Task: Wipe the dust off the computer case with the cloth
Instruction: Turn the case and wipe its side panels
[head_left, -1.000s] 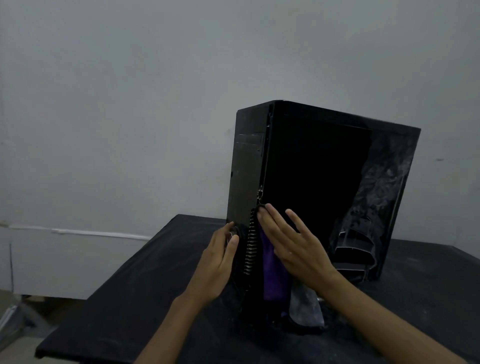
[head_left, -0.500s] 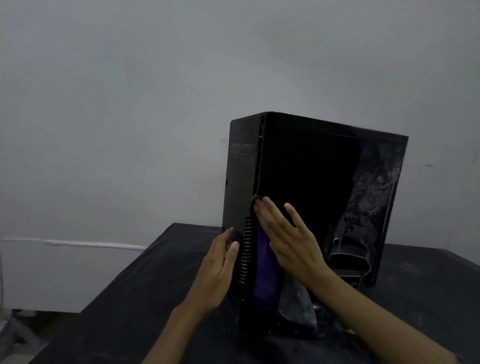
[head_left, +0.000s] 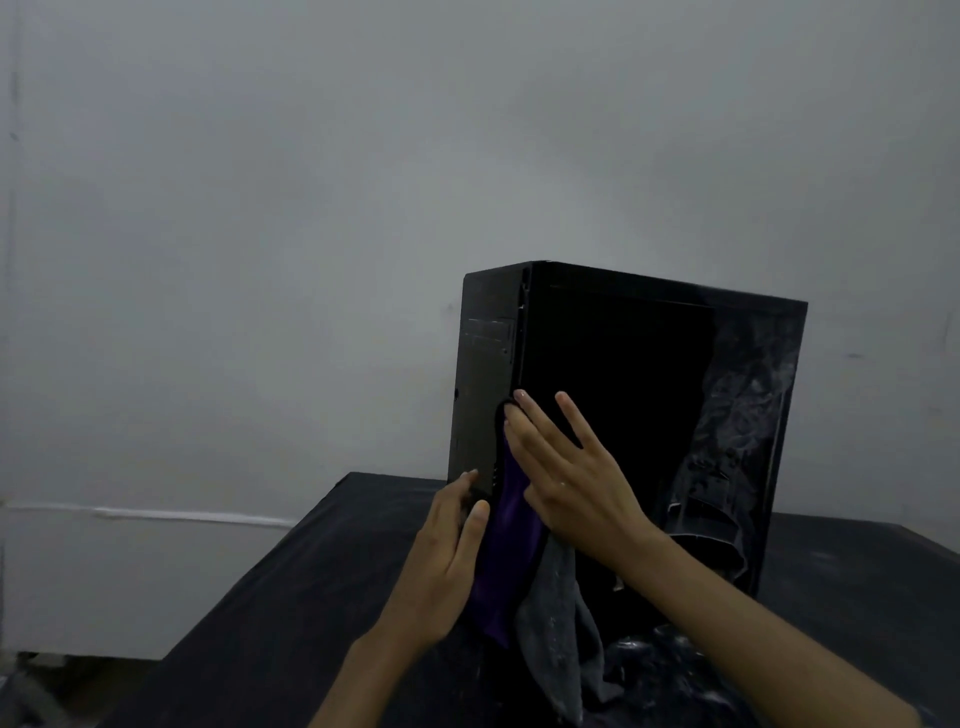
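two hands at computer case (head_left: 623, 395) | right hand (head_left: 566, 478) flat, pressing cloth (head_left: 511, 561) | left hand (head_left: 447, 551) spread, beside it

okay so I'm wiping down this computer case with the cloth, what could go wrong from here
1. The right hand presses the cloth flat against the side panel of the upright computer case; only the left hand braces the front edge, so a hard push might tip or slide it.
2. White dust remains on the panel's right part, easy to smear.
3. The cloth's loose grey end hangs onto the dusty table and may pick up grit.
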